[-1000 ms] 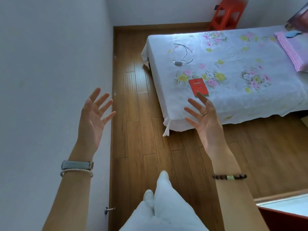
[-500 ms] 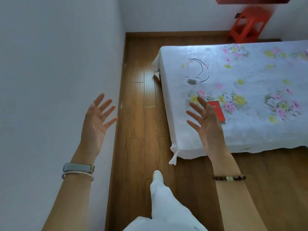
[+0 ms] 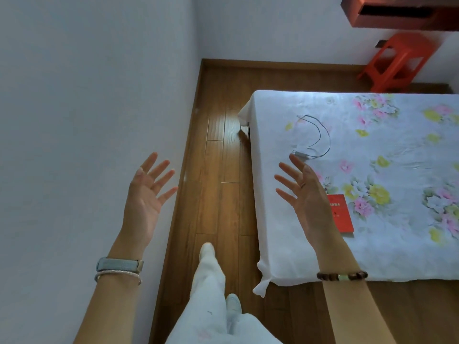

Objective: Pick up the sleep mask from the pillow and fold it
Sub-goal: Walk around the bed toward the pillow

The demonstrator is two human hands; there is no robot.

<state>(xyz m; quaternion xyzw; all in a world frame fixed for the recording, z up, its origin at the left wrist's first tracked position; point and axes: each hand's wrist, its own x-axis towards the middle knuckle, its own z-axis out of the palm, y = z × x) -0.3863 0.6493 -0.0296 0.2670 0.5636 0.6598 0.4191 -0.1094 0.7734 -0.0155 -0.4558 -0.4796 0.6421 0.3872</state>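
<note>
Both the left hand (image 3: 146,192) and right hand (image 3: 306,192) are spread wide and empty beside the white floral-sheeted bed (image 3: 372,194). Neither sleep mask nor pillow is in view; best to walk along the bed toward its other end and find them first.

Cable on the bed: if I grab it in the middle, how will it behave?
The cable lies in a thin loose loop, so it will probably flop and dangle. The plug at one end will likely hang lowest. It looks light.
</note>
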